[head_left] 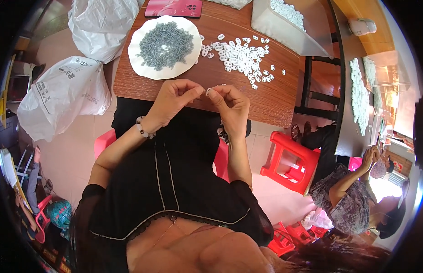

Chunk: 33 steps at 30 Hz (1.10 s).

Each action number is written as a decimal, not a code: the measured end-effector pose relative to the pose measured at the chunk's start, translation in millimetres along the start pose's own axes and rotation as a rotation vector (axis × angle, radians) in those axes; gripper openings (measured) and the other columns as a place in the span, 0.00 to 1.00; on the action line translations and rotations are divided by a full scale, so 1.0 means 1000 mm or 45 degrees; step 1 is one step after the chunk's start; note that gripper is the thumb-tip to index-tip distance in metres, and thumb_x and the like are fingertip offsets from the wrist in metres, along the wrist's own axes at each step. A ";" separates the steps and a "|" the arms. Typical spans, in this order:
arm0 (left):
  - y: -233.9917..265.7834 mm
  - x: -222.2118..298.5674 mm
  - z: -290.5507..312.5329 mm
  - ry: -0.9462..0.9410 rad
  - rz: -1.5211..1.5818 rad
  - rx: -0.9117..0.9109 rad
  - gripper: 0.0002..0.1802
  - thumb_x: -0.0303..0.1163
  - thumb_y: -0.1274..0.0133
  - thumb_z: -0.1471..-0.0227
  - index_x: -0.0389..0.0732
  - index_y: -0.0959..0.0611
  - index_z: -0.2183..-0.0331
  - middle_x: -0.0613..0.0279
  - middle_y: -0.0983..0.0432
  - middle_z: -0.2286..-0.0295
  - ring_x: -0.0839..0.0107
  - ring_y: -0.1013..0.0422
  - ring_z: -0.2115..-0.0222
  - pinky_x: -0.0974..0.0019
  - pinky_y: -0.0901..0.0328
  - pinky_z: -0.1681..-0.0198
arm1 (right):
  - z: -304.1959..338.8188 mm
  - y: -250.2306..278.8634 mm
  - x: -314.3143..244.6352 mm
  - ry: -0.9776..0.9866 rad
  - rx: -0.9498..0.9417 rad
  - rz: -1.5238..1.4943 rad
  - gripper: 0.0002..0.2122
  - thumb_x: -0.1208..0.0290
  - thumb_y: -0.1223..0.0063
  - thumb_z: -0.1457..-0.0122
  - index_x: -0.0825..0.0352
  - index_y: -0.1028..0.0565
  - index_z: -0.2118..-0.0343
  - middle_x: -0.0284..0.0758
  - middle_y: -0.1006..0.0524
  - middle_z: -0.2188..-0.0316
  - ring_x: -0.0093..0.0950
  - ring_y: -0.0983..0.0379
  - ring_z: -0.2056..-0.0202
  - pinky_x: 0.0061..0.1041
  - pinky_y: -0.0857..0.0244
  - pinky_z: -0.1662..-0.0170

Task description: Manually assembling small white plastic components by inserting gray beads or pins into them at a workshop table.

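My left hand (175,101) and my right hand (232,107) meet over the table's near edge, fingertips almost touching. Thumb and forefinger of the right hand pinch a small white piece (208,91). The left fingers are pinched together too; what they hold is too small to make out. Just beyond the left hand stands a white wavy-rimmed plate (135,57), heaped with small grey rod-like pieces (166,45). Past the right hand, many flat white oval pieces with two holes (241,57) lie scattered on the brown wooden table (277,102).
A pink phone (172,8) lies behind the plate. At the back right, a translucent bin (284,36) holds more white pieces. White sacks (66,95) stand on the left floor, a red stool (291,161) on the right. Another person (343,195) works at the right-hand table.
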<state>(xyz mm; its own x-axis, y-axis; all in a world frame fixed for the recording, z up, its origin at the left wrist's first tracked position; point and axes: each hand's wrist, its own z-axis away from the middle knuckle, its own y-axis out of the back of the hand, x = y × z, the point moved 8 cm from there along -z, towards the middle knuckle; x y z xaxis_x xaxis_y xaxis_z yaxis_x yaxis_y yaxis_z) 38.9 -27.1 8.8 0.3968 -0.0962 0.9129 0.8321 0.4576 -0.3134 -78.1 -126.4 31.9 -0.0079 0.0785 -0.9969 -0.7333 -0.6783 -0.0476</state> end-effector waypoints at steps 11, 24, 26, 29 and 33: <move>0.001 0.002 0.000 -0.114 -0.135 0.032 0.10 0.33 0.43 0.46 0.35 0.16 0.67 0.72 0.24 0.76 0.87 0.34 0.76 0.80 0.39 0.72 | 0.002 -0.002 0.000 -0.076 -0.016 0.009 0.07 0.73 0.42 0.43 0.72 0.23 0.73 0.28 0.24 0.79 0.14 0.30 0.76 0.13 0.37 0.71; 0.002 0.007 -0.001 -0.182 -0.349 0.049 0.08 0.30 0.42 0.47 0.34 0.16 0.70 0.73 0.25 0.79 0.89 0.36 0.78 0.80 0.41 0.75 | 0.001 -0.004 0.001 -0.033 -0.037 0.161 0.07 0.74 0.42 0.43 0.73 0.23 0.73 0.29 0.23 0.79 0.14 0.30 0.76 0.14 0.36 0.71; 0.001 0.008 0.000 -0.202 -0.354 0.060 0.08 0.30 0.42 0.48 0.34 0.16 0.70 0.73 0.25 0.79 0.89 0.36 0.78 0.80 0.41 0.76 | 0.001 -0.005 0.001 -0.036 -0.039 0.151 0.07 0.74 0.42 0.43 0.73 0.23 0.73 0.29 0.23 0.79 0.14 0.30 0.76 0.14 0.36 0.71; 0.002 0.008 -0.001 -0.225 -0.368 0.074 0.08 0.30 0.42 0.48 0.33 0.16 0.71 0.73 0.25 0.80 0.88 0.36 0.79 0.80 0.41 0.77 | 0.001 -0.006 0.002 -0.041 -0.043 0.135 0.07 0.74 0.42 0.43 0.73 0.23 0.73 0.29 0.24 0.79 0.14 0.30 0.76 0.14 0.36 0.71; 0.001 0.007 -0.002 -0.228 -0.430 0.089 0.08 0.30 0.42 0.48 0.33 0.16 0.70 0.72 0.25 0.81 0.88 0.36 0.80 0.79 0.41 0.77 | 0.002 -0.006 0.004 -0.030 -0.017 0.143 0.06 0.73 0.41 0.44 0.70 0.23 0.73 0.27 0.25 0.80 0.13 0.31 0.77 0.12 0.39 0.72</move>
<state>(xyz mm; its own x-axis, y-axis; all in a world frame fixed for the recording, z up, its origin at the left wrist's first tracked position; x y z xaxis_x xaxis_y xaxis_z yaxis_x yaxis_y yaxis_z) 43.2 -28.8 14.8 0.0258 -0.0984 0.9948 0.8733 0.4865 0.0255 -75.2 -121.0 28.1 -0.1056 0.0189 -0.9942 -0.7176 -0.6936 0.0631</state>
